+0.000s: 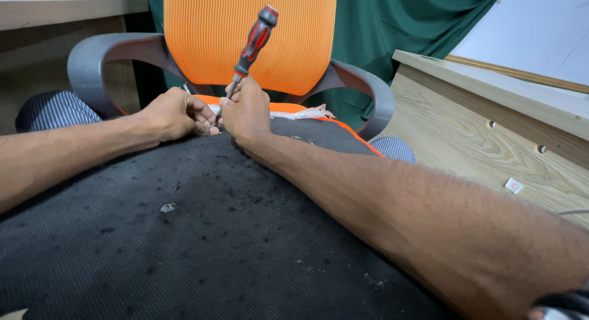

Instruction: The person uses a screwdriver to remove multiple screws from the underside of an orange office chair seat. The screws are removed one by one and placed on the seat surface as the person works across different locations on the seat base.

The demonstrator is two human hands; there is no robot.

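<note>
A screwdriver (253,43) with a red and dark grey handle stands tilted, its tip down at the far edge of a black fabric chair underside (202,234). My right hand (246,111) grips its metal shaft low down. My left hand (175,114) rests beside it, fingers pinched at the tip; whatever sits under the tip is hidden. Behind the hands rises the orange mesh chair back (202,32), with a strip of white plastic wrap (300,113) along its base.
Grey armrests curve at the left (101,53) and right (371,90). A pale wooden panel with holes (485,148) lies on the right, a wooden desk (55,7) at top left, and a green cloth (392,19) behind. Striped fabric (52,110) shows at left.
</note>
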